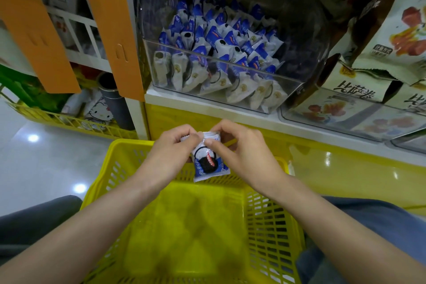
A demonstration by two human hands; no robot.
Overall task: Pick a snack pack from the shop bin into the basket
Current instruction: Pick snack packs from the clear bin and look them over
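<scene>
A blue and white snack pack with a dark cookie picture hangs upright over the far end of the yellow basket. My left hand pinches its top edge from the left, and my right hand pinches the same edge from the right. Behind them, on the shelf, a clear plastic shop bin holds several packs of the same kind. The basket's floor looks bare.
Beige snack bags fill a clear bin at the right. Orange cardboard flaps hang at the left, above a second yellow basket on the glossy floor. A yellow shelf front stands just beyond my hands.
</scene>
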